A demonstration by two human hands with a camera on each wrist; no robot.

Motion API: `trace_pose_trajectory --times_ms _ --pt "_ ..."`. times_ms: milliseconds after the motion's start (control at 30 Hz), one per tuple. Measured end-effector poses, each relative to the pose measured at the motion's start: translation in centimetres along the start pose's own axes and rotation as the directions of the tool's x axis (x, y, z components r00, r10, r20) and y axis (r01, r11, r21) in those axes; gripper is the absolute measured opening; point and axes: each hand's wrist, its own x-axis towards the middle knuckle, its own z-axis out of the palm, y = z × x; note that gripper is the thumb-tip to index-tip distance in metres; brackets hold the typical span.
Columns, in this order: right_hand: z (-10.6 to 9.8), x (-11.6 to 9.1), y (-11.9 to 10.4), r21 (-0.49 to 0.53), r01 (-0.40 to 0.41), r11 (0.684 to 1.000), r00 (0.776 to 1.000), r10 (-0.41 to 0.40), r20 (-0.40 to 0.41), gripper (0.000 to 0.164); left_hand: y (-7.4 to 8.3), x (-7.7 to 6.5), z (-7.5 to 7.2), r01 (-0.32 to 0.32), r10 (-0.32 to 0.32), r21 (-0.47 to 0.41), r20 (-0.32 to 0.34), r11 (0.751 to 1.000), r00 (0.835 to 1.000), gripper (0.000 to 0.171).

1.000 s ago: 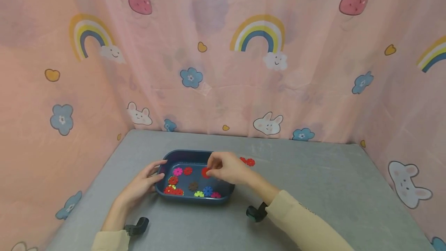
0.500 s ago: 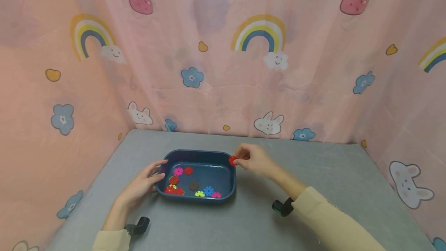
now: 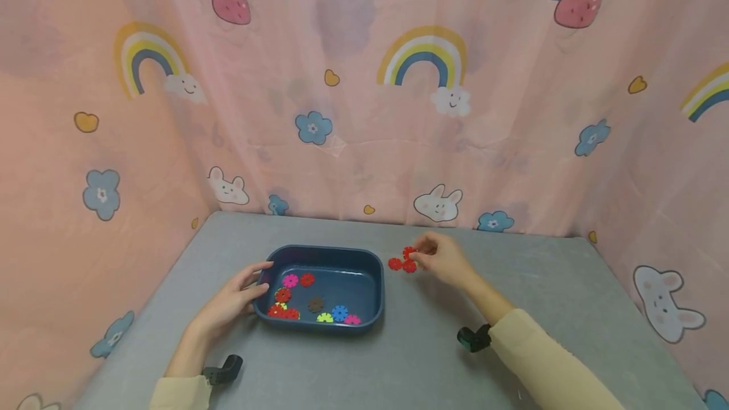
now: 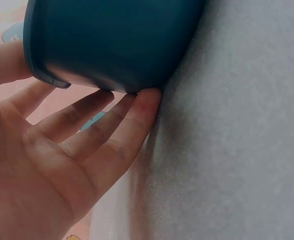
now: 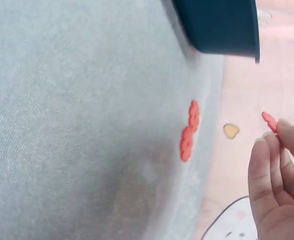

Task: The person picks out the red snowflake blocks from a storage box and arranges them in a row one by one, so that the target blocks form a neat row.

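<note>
A dark blue rectangular tray (image 3: 355, 324) stands on the table, with several notched plastic snowflake discs inside it. My left hand (image 3: 224, 302) holds the tray's left end, thumb at the rim; in the left wrist view its fingers (image 4: 119, 130) lie against the outer wall. Right of the tray, my right hand (image 3: 447, 262) pinches a red snowflake disc (image 3: 407, 252) between thumb and fingertips. The right wrist view shows this disc (image 5: 269, 121) raised off the table. Beside it, two red snowflake discs (image 3: 395, 264) lie on the table close together.
Inside the tray are red discs (image 3: 307, 279), pink ones (image 3: 290, 281), a brown one (image 3: 316, 304), a blue one (image 3: 340, 313) and yellow-green ones (image 3: 325, 317). A pink printed curtain (image 3: 364, 163) surrounds the grey table (image 3: 547, 309) at the back and sides.
My right hand has carried the red disc out of the tray, over its right rim, to the two red discs on the table. My left hand has stayed on the tray.
</note>
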Motion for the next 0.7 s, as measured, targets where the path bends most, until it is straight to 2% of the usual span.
trace_pose_trajectory --times_ms 200,533,700 --pt "-0.3 0.3 1.7 -0.003 -0.086 0.996 0.996 0.085 -0.024 0.011 -0.1 0.2 0.0 0.005 -0.005 -0.006 -0.002 1.000 1.000 0.053" --pt "0.3 0.5 4.3 -0.089 -0.187 0.978 0.982 0.189 0.011 0.011 -0.1 0.2 -0.1 0.016 -0.016 -0.006 -0.011 1.000 1.000 0.053" --pt "0.5 0.5 4.5 -0.118 -0.200 0.973 0.979 0.202 0.008 0.011 0.0 0.2 0.0 0.019 -0.019 -0.009 -0.017 1.000 1.000 0.052"
